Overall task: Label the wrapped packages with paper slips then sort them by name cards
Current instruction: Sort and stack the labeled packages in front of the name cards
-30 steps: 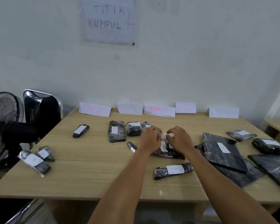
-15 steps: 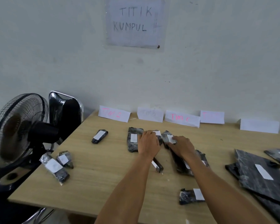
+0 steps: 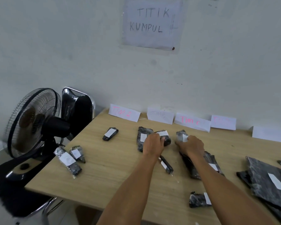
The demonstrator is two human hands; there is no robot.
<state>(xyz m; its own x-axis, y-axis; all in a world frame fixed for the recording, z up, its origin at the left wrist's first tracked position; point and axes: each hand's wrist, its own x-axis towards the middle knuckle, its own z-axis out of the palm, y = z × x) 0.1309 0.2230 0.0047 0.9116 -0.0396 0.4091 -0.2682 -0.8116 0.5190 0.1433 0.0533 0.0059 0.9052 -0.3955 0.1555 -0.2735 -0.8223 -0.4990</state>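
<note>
Gripping one bundle apiece, both hands work toward twelve o'clock on the pale wood-grain table (image 3: 113,179). The left hand (image 3: 152,143) curls its fingers over a lumpy black plastic-wrapped package (image 3: 167,140) whose white slip faces up. It lies at six o'clock from the faintly pencilled white paper card (image 3: 160,116). The right hand (image 3: 191,146) closes on a crinkled dark film-wrapped bundle (image 3: 179,134), directly at six o'clock from the pink-lettered "Tim c" paper card (image 3: 191,122).

That lining-up suggests each parcel is being set in the column under its own card, so sorting looks under way. The slips face upward, likely so the names stay readable.

The wrap is glossy and wrinkled, probably slippery, and it gives under the fingers. The cards are thin sheets propped at the wall.

A flat black rectangular packet (image 3: 141,138) touches the left hand at nine o'clock. A slim black stick-shaped packet (image 3: 165,164) lies at five o'clock from that hand. Broad, flat marbled dark packages (image 3: 266,176) overlap at the table's three o'clock.
</note>
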